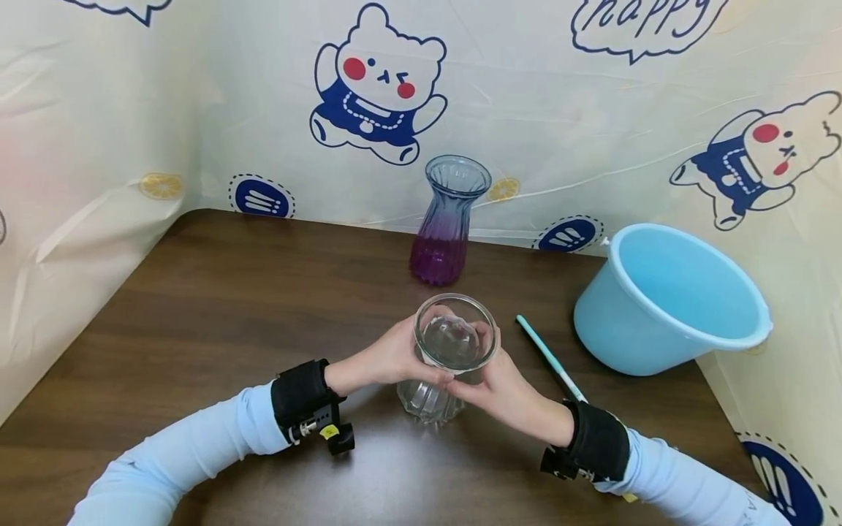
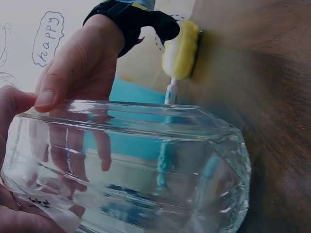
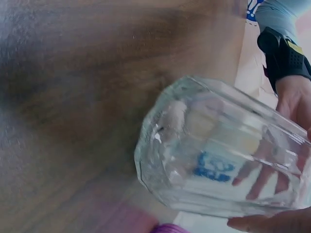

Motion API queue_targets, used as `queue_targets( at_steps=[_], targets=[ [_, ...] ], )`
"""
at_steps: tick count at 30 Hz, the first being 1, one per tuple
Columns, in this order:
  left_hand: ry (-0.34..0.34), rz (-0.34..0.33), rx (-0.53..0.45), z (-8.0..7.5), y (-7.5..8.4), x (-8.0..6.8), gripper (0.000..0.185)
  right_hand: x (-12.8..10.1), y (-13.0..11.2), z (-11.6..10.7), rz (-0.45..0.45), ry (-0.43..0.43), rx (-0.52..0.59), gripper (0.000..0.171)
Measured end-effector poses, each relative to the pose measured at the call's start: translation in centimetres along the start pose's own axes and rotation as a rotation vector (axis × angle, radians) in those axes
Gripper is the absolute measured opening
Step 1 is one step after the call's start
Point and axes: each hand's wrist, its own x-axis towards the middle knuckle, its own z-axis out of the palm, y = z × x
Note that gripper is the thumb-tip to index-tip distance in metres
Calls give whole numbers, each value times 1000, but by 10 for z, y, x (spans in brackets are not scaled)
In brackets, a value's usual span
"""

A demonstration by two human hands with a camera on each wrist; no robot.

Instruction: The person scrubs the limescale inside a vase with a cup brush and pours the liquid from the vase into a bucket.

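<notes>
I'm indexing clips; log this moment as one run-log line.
left hand, right hand: both hold clear vase; purple vase: standing behind it; blue bucket: on right

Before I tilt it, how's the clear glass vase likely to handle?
The clear glass vase is probably stiff yet breakable, since its wall looks like plain glass. Its smooth, glossy surface might slip. Laid down, it may roll a little unevenly, as its sides look faceted.

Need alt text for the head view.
A person's left hand and right hand grip a clear glass vase, mouth up, at a brown table. Farther back stands a blue-and-purple vase; to the right are a light-blue bucket and a teal stick.
</notes>
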Motion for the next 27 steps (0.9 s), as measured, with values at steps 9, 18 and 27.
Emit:
queue_targets(
  at_steps=[9,18,27],
  targets=[
    [-26,6,11,1,-2,-1,62,10,4,-24,-34,-237,-20,78],
    [-24,-2,16,2,-4,-3,65,26,27,-63,182,-265,-304,42],
    [-38,-3,47,1,-4,-3,66,34,66,-83,630,-379,-369,45]
  ],
)
